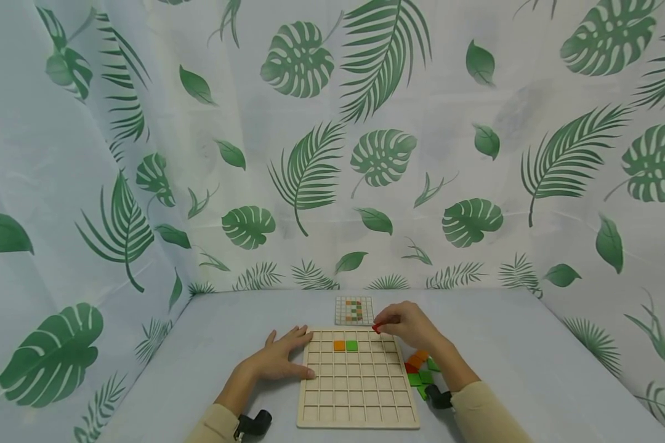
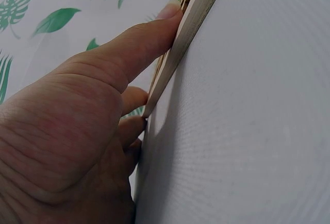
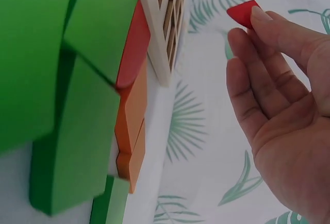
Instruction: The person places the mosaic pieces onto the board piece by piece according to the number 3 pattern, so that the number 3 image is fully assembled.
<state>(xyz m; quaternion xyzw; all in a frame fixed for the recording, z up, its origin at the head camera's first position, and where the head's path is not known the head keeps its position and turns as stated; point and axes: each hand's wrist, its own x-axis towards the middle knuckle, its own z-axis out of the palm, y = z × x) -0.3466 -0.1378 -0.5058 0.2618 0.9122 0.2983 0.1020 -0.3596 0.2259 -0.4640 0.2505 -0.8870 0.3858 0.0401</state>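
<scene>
A wooden grid board [image 1: 360, 399] lies on the table with an orange tile [image 1: 339, 346] and a green tile [image 1: 351, 346] side by side in an upper row. My left hand [image 1: 277, 360] rests on the board's left edge, its thumb [image 2: 149, 36] and fingers spread along the rim. Between thumb and fingertips, my right hand [image 1: 412, 323] pinches a small red tile [image 3: 242, 14], which is held above the board's top right part. In the right wrist view the red tile shows a pointed corner; its full outline is partly covered by the thumb.
Behind the board lies a small pattern card [image 1: 340, 312] with a gridded design of coloured squares. Loose green tiles [image 1: 425, 376], orange tiles [image 1: 419, 357] and a red tile [image 3: 135, 49] are heaped by the board's right edge, under the right forearm. A leaf-print curtain [image 1: 321, 258] stands behind.
</scene>
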